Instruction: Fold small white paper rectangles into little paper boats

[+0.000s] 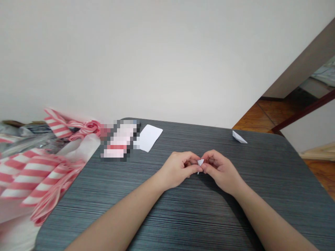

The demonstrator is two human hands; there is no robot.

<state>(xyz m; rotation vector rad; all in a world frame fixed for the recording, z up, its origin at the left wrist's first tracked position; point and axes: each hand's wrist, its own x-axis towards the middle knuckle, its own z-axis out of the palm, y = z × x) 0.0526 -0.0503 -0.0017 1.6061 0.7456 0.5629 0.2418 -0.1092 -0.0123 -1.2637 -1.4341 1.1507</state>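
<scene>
Between my two hands is a small piece of folded white paper (200, 162), pinched just above the middle of the dark table. My left hand (179, 169) grips its left side between thumb and fingers. On the other side, the thumb and index finger of my right hand (222, 171) close on it too. Most of the paper is covered by my fingertips; a small pointed part shows in the gap and a thin tip pokes out below. Another folded white paper piece (239, 137) lies at the far right of the table, apart from my hands.
A stack of white paper (151, 138) lies at the back left of the dark wood-grain table (167, 216), beside a pixelated phone-like object (119, 139). Red-and-white striped cloth (39, 172) is heaped beyond the left edge. A pale wall (157, 62) rises behind the table.
</scene>
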